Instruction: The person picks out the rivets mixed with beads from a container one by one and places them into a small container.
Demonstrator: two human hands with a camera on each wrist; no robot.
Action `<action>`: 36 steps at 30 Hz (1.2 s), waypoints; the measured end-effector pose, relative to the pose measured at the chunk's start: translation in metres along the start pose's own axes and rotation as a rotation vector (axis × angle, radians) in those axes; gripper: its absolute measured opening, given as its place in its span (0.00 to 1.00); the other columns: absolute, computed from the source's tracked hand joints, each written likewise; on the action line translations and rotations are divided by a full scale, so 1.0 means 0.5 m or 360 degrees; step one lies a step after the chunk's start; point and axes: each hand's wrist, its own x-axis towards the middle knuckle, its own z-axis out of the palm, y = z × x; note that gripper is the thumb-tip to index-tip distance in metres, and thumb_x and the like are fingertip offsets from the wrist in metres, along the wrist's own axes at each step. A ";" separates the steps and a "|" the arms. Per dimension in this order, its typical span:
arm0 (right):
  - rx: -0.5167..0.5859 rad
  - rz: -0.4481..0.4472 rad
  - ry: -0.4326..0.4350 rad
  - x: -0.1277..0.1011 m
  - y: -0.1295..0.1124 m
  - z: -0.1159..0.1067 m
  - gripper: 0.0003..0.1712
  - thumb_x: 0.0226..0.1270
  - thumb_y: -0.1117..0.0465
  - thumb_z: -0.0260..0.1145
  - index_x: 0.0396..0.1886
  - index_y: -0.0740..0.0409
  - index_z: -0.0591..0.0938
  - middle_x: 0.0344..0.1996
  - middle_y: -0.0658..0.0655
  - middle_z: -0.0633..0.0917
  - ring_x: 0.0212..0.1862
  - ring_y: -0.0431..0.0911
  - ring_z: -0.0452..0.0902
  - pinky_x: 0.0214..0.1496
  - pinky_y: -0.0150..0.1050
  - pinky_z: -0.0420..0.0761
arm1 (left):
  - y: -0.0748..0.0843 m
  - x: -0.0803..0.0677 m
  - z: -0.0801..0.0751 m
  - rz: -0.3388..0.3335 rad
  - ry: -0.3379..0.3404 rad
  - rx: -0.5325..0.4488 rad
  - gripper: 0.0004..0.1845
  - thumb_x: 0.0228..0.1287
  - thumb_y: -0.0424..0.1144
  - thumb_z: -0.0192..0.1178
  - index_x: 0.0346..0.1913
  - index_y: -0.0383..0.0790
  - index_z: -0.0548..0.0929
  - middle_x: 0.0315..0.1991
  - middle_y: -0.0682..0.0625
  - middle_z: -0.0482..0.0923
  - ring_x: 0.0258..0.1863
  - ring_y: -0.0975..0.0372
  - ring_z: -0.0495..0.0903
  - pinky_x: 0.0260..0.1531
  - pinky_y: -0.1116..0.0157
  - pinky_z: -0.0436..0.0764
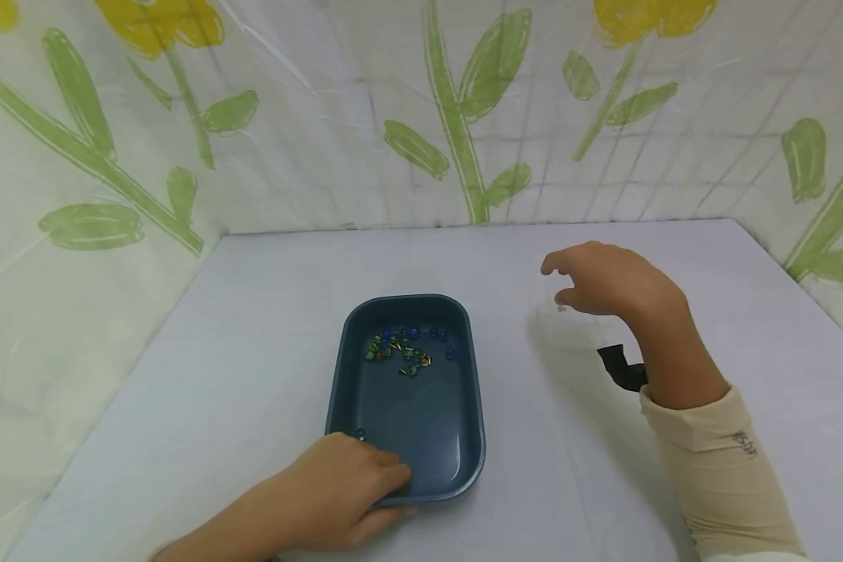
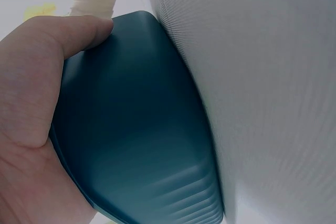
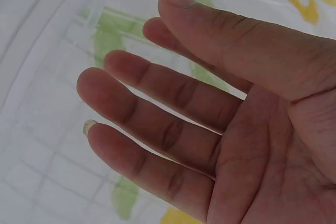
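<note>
So we're holding the dark blue tray (image 1: 406, 406) by its near corner with our left hand (image 1: 337, 492), thumb curled over the rim at about 7 o'clock. The tray is sitting flat near the middle of the counter (image 1: 253, 312). Our right hand (image 1: 604, 285) is hovering out at 2 o'clock, fingers relaxed and spread, holding nothing.

The little beads (image 1: 403, 351) are all bunching up at the tray's far end, around 12 o'clock. Our worry: since we're only gripping one corner, any lift or tug is probably going to tilt it, and those beads look round enough to roll fast. One stray bead (image 1: 361, 433) is lying right by our fingers, so it could get flicked out over the low rim.
</note>
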 end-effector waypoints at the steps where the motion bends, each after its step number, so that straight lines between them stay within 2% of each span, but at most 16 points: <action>1: -0.0001 -0.0005 -0.0004 0.001 -0.003 0.001 0.27 0.67 0.64 0.68 0.66 0.59 0.76 0.59 0.64 0.80 0.50 0.57 0.80 0.50 0.58 0.76 | 0.000 0.000 0.000 0.0002 0.0001 -0.0002 0.16 0.75 0.53 0.54 0.27 0.52 0.77 0.19 0.68 0.63 0.16 0.78 0.57 0.16 0.79 0.57; 8: -0.0049 -0.0052 0.0020 0.004 -0.017 0.007 0.28 0.68 0.63 0.68 0.67 0.59 0.75 0.61 0.64 0.79 0.54 0.59 0.78 0.53 0.60 0.74 | -0.001 0.000 0.001 0.0011 0.0015 0.0003 0.17 0.75 0.53 0.54 0.27 0.52 0.76 0.19 0.68 0.62 0.16 0.78 0.56 0.16 0.79 0.56; 14: -0.0127 -0.0168 0.0120 0.009 -0.052 0.021 0.24 0.70 0.61 0.67 0.63 0.62 0.78 0.58 0.63 0.81 0.58 0.59 0.77 0.55 0.58 0.75 | -0.001 0.000 0.000 0.0003 0.0005 -0.0009 0.17 0.75 0.53 0.54 0.27 0.52 0.77 0.19 0.68 0.63 0.16 0.78 0.57 0.16 0.79 0.57; 23: -0.0234 -0.0476 0.0476 0.034 -0.111 0.074 0.13 0.65 0.63 0.71 0.49 0.59 0.86 0.42 0.57 0.86 0.43 0.52 0.82 0.40 0.47 0.81 | -0.001 0.000 0.000 0.0002 -0.0009 -0.0015 0.17 0.75 0.53 0.54 0.27 0.52 0.77 0.19 0.68 0.63 0.16 0.78 0.57 0.16 0.79 0.57; 30: -0.0295 -0.0684 0.0677 0.046 -0.139 0.105 0.09 0.62 0.65 0.74 0.41 0.58 0.87 0.35 0.54 0.84 0.38 0.50 0.80 0.35 0.42 0.81 | -0.002 0.001 0.001 -0.0007 -0.0029 -0.0016 0.17 0.75 0.53 0.54 0.28 0.51 0.77 0.19 0.68 0.63 0.16 0.78 0.57 0.16 0.79 0.57; 36: -0.0313 -0.0918 0.0852 0.057 -0.162 0.131 0.06 0.64 0.72 0.68 0.35 0.58 0.87 0.30 0.54 0.83 0.34 0.49 0.79 0.31 0.39 0.79 | -0.003 0.000 0.000 0.0007 -0.0011 -0.0002 0.17 0.75 0.54 0.54 0.27 0.52 0.76 0.20 0.68 0.63 0.16 0.78 0.57 0.16 0.79 0.57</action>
